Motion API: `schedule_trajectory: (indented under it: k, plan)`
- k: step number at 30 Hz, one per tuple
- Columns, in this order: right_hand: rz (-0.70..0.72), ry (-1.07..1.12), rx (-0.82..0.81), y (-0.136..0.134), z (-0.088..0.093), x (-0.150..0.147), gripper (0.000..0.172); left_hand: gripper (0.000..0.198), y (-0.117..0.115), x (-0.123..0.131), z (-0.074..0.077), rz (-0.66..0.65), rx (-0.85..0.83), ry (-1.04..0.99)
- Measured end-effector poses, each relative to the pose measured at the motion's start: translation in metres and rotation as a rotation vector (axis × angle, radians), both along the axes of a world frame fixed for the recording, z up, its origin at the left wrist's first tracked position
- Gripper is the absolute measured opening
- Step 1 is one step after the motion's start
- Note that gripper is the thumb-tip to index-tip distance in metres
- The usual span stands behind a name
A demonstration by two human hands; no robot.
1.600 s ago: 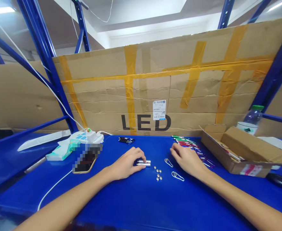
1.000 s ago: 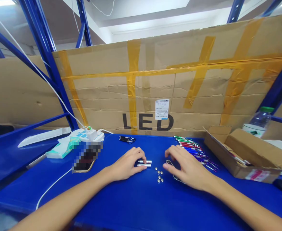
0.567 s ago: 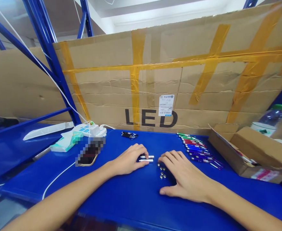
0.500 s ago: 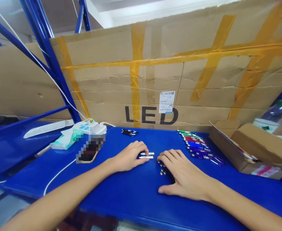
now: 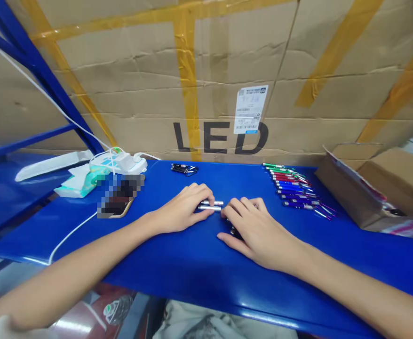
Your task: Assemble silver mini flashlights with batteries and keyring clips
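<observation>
My left hand (image 5: 185,208) rests on the blue table with its fingers curled over silver pens (image 5: 210,208), whose right ends show past the fingertips. Just to the right, my right hand (image 5: 258,230) arches palm down around small dark pieces with shiny metal ends (image 5: 234,231). Most of these are hidden under the palm, so I cannot tell their full shape. The fingertips of the right hand come close to the free ends of the silver pens.
A row of coloured pens (image 5: 293,188) lies to the right, beside an open cardboard box (image 5: 354,197). Behind the hands is a small black bundle (image 5: 184,169). A phone (image 5: 120,197), tissue pack (image 5: 74,183) and power strip (image 5: 123,162) occupy the left. Large cardboard (image 5: 139,94) stands at the back.
My right hand has moved left toward the silver pens, and its fingers now cover more of the dark pieces. The left hand keeps its hold. The camera has tilted downward.
</observation>
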State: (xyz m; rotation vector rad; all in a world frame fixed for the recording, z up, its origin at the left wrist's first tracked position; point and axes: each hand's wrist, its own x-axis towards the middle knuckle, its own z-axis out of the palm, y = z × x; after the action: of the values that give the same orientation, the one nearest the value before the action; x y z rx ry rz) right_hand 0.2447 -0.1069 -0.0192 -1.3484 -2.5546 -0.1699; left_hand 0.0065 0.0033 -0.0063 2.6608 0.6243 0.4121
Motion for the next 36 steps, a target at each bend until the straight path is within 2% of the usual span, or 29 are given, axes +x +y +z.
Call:
schedule_trajectory:
  k: [6, 11, 18, 36]
  plan:
    - [0.004, 0.019, 0.01, 0.002, -0.003, 0.001, 0.03, 0.009, 0.0, 0.0, -0.002, 0.001, 0.005, -0.033]
    - [0.044, -0.001, 0.1, 0.009, -0.009, 0.002, 0.023, 0.008, 0.001, 0.002, -0.004, -0.01, 0.039, -0.029]
    - [0.104, -0.012, 0.19, 0.013, -0.016, 0.002, 0.03, 0.009, 0.0, 0.004, -0.007, -0.002, 0.073, -0.031]
    - [0.127, 0.01, 0.258, 0.014, -0.021, 0.004, 0.038, 0.011, 0.002, 0.003, -0.01, -0.007, 0.07, -0.041]
